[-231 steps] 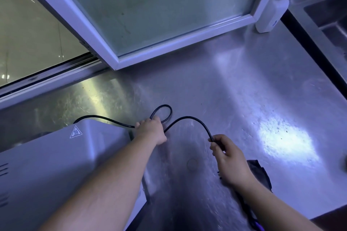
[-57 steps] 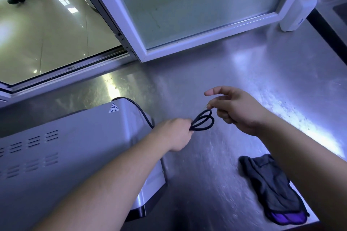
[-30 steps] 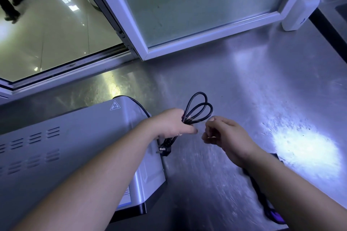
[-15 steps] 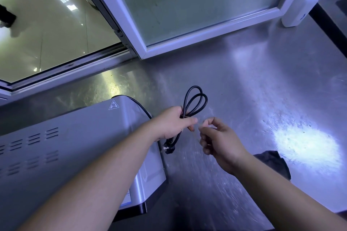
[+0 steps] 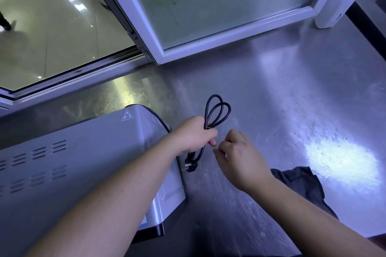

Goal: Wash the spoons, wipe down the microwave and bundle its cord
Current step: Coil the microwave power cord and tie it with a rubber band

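Observation:
The microwave's black cord (image 5: pixel 218 110) is folded into a small bundle of loops. My left hand (image 5: pixel 194 135) is shut around the middle of the bundle, just off the microwave's right rear corner. The loops stick up beyond my fist and the plug (image 5: pixel 190 166) hangs below it. A thin yellowish band shows on the cord at my fingers. My right hand (image 5: pixel 240 158) hovers close to the right of the bundle with its fingertips pinched together; whether they hold something thin I cannot tell. The silver microwave (image 5: pixel 73 162) fills the lower left. No spoons are in view.
A dark cloth (image 5: pixel 302 185) lies crumpled on the steel counter (image 5: pixel 292 94) under my right forearm. A white-framed window (image 5: pixel 229 35) runs along the back. A white pump bottle (image 5: pixel 332 6) stands at the far right corner, beside a sink edge.
The long loose cord has been gathered into a short bundle in my left hand. In the last second my right hand stayed close beside it, fingers shifting slightly.

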